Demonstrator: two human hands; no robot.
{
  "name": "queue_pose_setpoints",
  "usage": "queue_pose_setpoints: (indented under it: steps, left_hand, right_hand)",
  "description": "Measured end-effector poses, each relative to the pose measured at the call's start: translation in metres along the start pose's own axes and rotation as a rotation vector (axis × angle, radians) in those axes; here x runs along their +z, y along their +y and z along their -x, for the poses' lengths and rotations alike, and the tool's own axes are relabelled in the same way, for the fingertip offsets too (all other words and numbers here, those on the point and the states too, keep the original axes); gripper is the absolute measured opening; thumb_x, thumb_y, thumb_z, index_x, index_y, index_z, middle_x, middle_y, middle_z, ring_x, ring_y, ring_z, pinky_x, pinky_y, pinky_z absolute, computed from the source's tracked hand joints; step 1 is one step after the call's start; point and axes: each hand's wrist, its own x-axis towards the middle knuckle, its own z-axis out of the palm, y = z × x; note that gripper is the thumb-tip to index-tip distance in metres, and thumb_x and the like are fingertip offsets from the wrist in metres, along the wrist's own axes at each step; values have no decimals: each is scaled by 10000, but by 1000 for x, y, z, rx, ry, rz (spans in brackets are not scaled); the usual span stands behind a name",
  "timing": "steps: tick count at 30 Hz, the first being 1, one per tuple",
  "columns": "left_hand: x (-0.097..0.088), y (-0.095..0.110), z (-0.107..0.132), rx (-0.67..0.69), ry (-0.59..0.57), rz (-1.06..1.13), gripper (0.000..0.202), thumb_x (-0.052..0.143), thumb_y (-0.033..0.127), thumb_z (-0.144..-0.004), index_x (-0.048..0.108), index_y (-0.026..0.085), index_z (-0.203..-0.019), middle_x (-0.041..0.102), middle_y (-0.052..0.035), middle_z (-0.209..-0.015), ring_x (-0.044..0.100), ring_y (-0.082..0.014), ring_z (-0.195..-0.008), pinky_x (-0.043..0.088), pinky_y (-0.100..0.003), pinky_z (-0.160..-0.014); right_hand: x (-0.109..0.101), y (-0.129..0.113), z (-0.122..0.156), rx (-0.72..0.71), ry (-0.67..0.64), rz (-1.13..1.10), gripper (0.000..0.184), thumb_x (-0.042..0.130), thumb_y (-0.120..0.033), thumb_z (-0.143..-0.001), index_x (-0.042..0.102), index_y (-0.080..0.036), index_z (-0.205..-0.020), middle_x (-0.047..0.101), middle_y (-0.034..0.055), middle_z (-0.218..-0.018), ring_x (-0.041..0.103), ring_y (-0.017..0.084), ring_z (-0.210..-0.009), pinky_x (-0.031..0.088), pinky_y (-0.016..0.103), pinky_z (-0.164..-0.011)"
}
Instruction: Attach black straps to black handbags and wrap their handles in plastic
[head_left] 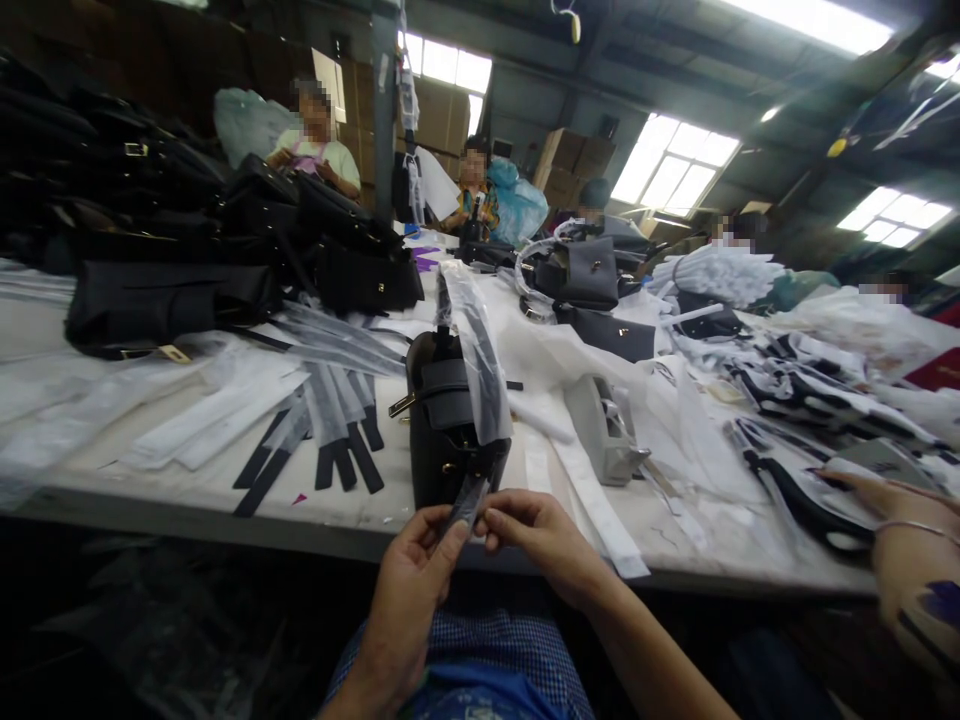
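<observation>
A black handbag (pixel 427 470) stands upright at the table's front edge, right before me. Clear plastic film (pixel 480 370) covers its raised handle. From its near side a dark strap (pixel 466 505), wrapped in clear plastic, comes down towards me. My left hand (pixel 416 570) pinches this strap between thumb and fingers. Close beside it, my right hand (pixel 540 535) has its fingertips pressed together at the strap's right edge. Whether they grip the strap or only its plastic is hidden. To the left lie several black straps (pixel 349 455) in plastic sleeves.
Black bags (pixel 172 295) are heaped at the left. A grey tape dispenser (pixel 604 430) stands right of the handbag, near white strips (pixel 592 500). At the far right a co-worker's hand (pixel 870 490) reaches over wrapped black straps (pixel 802 500). Other people sit across the table.
</observation>
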Motion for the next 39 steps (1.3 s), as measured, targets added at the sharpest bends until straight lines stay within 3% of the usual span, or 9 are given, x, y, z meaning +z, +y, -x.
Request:
queue_pose_setpoints:
  steps: [2,4,9,12,19,27,32,36,39]
  left_hand:
    - [-1,2,3,-89,-41,53,359,721,461,-798,651,170,-995,639,13,-765,284,2,-406,184,-127,-371]
    - [-1,5,5,-138,-72,93,336,712,471,-803,638,165,-917,584,33,-736,251,6,-420,155,-123,-378]
    - [0,6,4,-217,-122,79,393,735,513,-754,573,155,-727,438,80,-564,182,1,-392,126,-140,-362]
    - [-1,4,2,-230,-145,63,415,723,536,-764,567,155,-709,363,103,-509,166,-3,-378,115,-143,-357]
    - [-2,11,2,-230,-134,71,410,739,519,-753,591,137,-748,502,60,-628,188,22,-381,110,-138,-360]
    - [3,13,5,-290,-198,19,463,728,596,-720,552,170,-670,301,120,-430,135,-15,-359,80,-159,-348]
    - [2,6,2,-244,-134,62,438,731,570,-731,565,167,-694,305,122,-445,140,-15,-370,87,-151,-356]
    - [6,4,2,-173,-78,57,420,736,553,-738,591,159,-726,349,113,-456,166,-14,-363,103,-148,-356]
    - [11,3,3,-85,-24,71,365,747,495,-759,642,150,-819,468,80,-510,328,-31,-396,291,-139,-408]
  right_hand:
    - [0,3,3,24,-27,-96,308,714,-422,-829,721,-170,-1007,710,21,-816,632,119,-693,504,245,-712]
    - [3,9,2,19,7,-113,318,729,-404,-819,705,-175,-1039,708,13,-782,643,128,-698,511,254,-714]
    - [17,27,-7,-58,173,-55,277,755,-436,-780,724,-177,-876,705,17,-748,643,161,-665,524,282,-670]
    - [27,31,-11,-107,213,-44,265,738,-438,-799,726,-180,-857,721,37,-796,660,196,-743,531,303,-723]
    - [35,26,-15,-102,193,-32,222,710,-404,-832,721,-187,-877,740,52,-848,669,208,-754,522,309,-731]
    - [32,18,-21,-74,227,35,219,823,-377,-687,722,-188,-729,732,42,-749,671,230,-731,513,307,-682]
    - [25,9,-16,-12,60,-79,215,753,-356,-771,765,-178,-890,755,59,-894,681,233,-886,495,336,-859]
    - [17,-1,-5,83,-179,-242,401,761,-218,-731,713,-201,-1129,715,62,-1117,628,241,-1083,445,352,-982]
    - [21,-5,-1,92,-242,-285,482,784,-194,-709,668,-207,-1177,693,65,-1140,630,242,-1066,472,351,-936]
